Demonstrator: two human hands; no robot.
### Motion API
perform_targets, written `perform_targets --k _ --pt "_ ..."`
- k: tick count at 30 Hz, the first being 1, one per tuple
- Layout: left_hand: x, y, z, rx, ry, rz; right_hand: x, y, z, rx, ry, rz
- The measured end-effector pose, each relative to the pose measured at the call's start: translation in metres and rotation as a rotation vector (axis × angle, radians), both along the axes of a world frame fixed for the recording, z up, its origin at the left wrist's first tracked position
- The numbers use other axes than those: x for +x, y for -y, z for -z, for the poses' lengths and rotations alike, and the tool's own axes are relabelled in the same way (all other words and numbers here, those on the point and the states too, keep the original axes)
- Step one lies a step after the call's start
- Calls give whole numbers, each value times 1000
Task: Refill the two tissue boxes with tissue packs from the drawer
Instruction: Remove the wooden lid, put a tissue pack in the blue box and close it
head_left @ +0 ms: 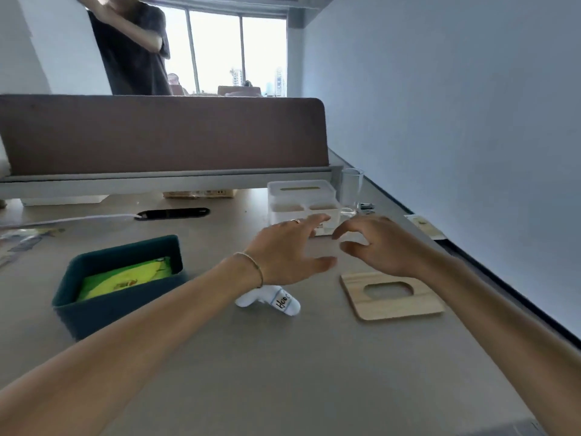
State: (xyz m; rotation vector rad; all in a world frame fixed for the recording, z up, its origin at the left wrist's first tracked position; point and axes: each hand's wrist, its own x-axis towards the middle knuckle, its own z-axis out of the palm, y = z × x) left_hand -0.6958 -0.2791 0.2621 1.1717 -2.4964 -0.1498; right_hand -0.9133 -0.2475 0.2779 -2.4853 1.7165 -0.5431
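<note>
Teal tissue box (94, 305) sits well left of the left hand, lid off, with a yellow-green tissue pack (125, 276) lying inside it. Grey counter (283, 372) carries everything. Black oval cable slot (173, 213) lies beyond the box, a white cable (78, 219) running into it from the left. White sock (273, 301) with dark lettering lies just under the left wrist, partly hidden by it. Left hand (284, 253) reaches forward over the counter, fingers spread and open, gripping nothing; thin bracelet (251, 262) on the wrist, ring (295, 220) on one finger. White tissue box (300, 196) stands just beyond both hands, lid on with a slot in the top, two shallow compartments at its front; left fingertips are near its front edge, contact unclear. Right hand (380, 247) is beside the left, fingers curled loosely and open, also empty. Wooden lid (390, 295) with an oval cutout lies flat on the counter directly under the right wrist. Clear glass (351, 190) stands just right of the white box, beyond the right hand. Brown partition (157, 136) runs across the counter's far edge; a person in a dark top (135, 51) stands behind it.
</note>
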Motion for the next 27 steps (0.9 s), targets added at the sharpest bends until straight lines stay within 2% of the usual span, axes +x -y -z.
perform_targets --k 5,10,13,20,27 --pt "-53 -1 19 78 100 40 -56 -21 23 124 -6 115" --pt "-83 2 45 280 309 47 -90 -30 48 206 -21 169" --pt "-90 1 57 333 374 68 -101 -32 58 224 -25 183" --pt "-99 6 64 296 281 67 -111 -32 66 248 4 182" --pt "-88 11 36 302 143 72 -110 -25 60 210 70 168"
